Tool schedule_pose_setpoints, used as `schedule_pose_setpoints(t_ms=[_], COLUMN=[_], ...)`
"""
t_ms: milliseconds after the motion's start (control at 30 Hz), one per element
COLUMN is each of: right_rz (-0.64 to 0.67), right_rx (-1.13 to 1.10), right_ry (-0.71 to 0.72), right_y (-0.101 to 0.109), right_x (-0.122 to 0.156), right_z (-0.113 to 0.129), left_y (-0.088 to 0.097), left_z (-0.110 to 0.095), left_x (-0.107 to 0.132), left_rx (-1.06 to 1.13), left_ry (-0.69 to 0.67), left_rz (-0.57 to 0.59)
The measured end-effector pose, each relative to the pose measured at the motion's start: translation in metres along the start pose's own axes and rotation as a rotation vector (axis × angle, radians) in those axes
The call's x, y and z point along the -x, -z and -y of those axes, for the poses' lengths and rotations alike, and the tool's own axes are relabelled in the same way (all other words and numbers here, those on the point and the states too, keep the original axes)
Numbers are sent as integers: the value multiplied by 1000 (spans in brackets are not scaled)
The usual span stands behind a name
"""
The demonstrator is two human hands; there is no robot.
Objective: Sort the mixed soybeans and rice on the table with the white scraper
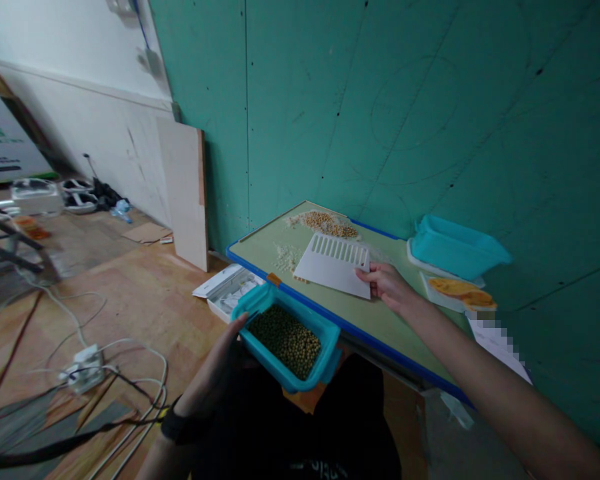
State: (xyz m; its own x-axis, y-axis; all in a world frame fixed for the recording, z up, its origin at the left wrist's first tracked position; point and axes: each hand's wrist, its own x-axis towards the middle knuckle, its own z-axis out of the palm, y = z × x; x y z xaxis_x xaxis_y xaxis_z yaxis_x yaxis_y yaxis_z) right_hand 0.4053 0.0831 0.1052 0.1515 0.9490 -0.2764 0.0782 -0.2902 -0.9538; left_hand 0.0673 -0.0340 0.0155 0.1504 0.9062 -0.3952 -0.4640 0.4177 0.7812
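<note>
My left hand (pixel 226 350) grips the left end of a teal plastic box (pixel 290 381) just off the table's front edge. Inside it lie dark green beans (pixel 273 328) on the left and yellowish beans (pixel 303 347) on the right. Between thumb and fingers, my right hand (pixel 387 283) pinches the right edge of a flat white slotted plate (pixel 327 268), its row of slots facing the wall. The plate is low over the table; whether it touches the top I cannot tell. Beyond it spreads a pile of yellow beans (pixel 325 223), with pale grains (pixel 287 257) scattered on its left.
The greenish table (pixel 260 247) with blue edging stands against a green wall (pixel 300 100). An empty-looking teal bin (pixel 455 247) and an orange-yellow item (pixel 455 290) sit at its right end. An open white box (pixel 235 290) is below the left edge; cables and a power strip (pixel 85 367) lie on the floor.
</note>
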Motion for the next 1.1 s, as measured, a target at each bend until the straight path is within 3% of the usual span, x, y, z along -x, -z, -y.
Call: schedule_pose_setpoints(t_ms=[1100], right_rz=[-13], right_rx=[-97], right_ry=[-34], right_y=[-7], right_x=[37], right_z=[-4], left_y=[9], left_z=[7], left_x=[-12], left_rx=[24], left_ry=[71], left_rz=[-12])
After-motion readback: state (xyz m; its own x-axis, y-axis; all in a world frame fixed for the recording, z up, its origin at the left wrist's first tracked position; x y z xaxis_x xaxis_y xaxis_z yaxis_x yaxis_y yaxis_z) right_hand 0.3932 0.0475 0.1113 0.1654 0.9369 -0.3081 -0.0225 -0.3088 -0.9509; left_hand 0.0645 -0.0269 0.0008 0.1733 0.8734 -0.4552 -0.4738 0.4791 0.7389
